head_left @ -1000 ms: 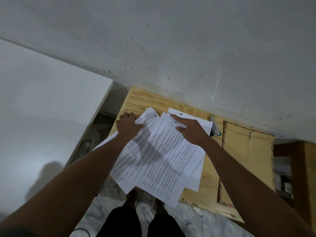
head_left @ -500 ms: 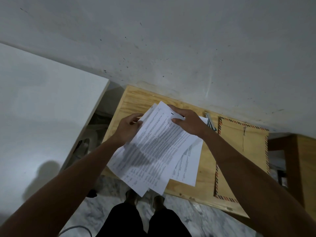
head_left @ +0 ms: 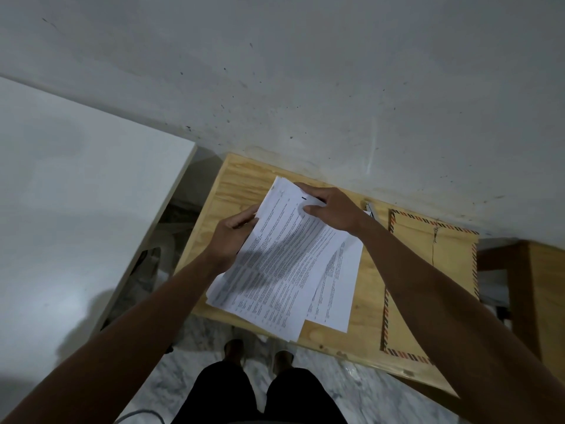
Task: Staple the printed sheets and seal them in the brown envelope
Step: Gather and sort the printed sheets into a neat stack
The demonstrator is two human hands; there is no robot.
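Several printed sheets (head_left: 284, 264) are gathered into a rough stack over the wooden table (head_left: 232, 179). My left hand (head_left: 232, 237) grips the stack's left edge. My right hand (head_left: 333, 209) pinches its top right corner. One sheet (head_left: 339, 289) sticks out at the lower right, lying flat under the stack. The brown envelope (head_left: 449, 258), edged in red and dark stripes, lies flat to the right, partly under my right forearm. A metal stapler (head_left: 370, 208) shows just behind my right wrist, mostly hidden.
A grey wall (head_left: 305, 87) runs directly behind the table. A white panel (head_left: 76, 194) stands at the left with a dark gap beside it. Another wooden piece of furniture (head_left: 544, 286) is at the right. My legs and feet (head_left: 260, 381) are on the marble floor below.
The sheets, spread out in a fan a second ago, have been drawn together into one stack. Both hands moved closer and now hold its upper end.
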